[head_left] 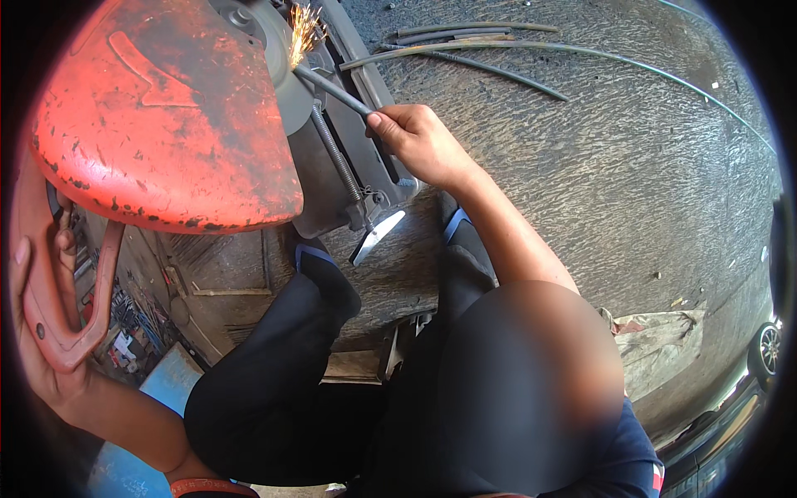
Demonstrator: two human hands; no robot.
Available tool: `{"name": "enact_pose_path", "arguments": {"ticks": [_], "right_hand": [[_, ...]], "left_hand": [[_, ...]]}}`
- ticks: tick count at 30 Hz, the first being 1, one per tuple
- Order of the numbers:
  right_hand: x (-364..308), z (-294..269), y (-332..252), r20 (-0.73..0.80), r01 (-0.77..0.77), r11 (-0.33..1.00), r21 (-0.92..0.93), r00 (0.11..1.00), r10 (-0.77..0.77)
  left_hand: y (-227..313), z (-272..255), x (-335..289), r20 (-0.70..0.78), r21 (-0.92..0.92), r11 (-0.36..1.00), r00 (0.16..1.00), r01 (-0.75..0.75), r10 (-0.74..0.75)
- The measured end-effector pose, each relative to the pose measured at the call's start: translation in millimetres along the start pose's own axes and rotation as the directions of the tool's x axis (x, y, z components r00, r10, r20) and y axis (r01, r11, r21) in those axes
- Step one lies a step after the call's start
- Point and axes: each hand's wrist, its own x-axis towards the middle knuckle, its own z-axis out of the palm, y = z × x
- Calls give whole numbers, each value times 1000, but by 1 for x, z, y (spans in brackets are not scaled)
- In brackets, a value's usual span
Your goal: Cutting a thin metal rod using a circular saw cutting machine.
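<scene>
My left hand (pixel 51 375) is wrapped round the red handle (pixel 43 295) of a cut-off saw at the far left. The saw's scuffed red guard (pixel 174 124) fills the upper left and hides part of the grey disc (pixel 292 108). In my right hand (pixel 419 148) is a dark metal rod (pixel 336 91), gripped near one end with the thumb along it. The rod's other end meets the disc, and orange sparks (pixel 305 37) fly up from there. Below the rod runs the saw's clamp screw (pixel 336 153), ending in a flat metal crank (pixel 379 236).
Several loose rods (pixel 490 62) and a long thin strip lie on the rough floor beyond my right hand. My sandalled feet stand close to the saw base. Tools and clutter (pixel 137 324), a blue surface (pixel 170 382), a pale cloth (pixel 664 344) and a parked car (pixel 718 452) surround me.
</scene>
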Motion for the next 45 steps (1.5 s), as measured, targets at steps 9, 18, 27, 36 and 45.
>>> {"name": "enact_pose_path", "arguments": {"ticks": [9,18,27,36,45], "right_hand": [[-6,1,-11,-108,63,988,-138,991,-78],[-8,5,-8,-178,187,952,-241,956,-233],[-8,-2,-4,-288,380,852,-361,823,-489],[-5,-12,4,178,-204,909,363,973,148],[-3,-4,-1,87,-111,966,232,992,93]], "left_hand": [[0,7,-5,64,-118,993,998,27,-19],[-4,11,-7,-38,-159,986,998,-52,47],[-2,9,-2,125,-25,1000,992,-11,14],[1,17,-3,84,-42,999,996,27,-23],[-1,25,-7,114,-35,999,993,-21,25]]}}
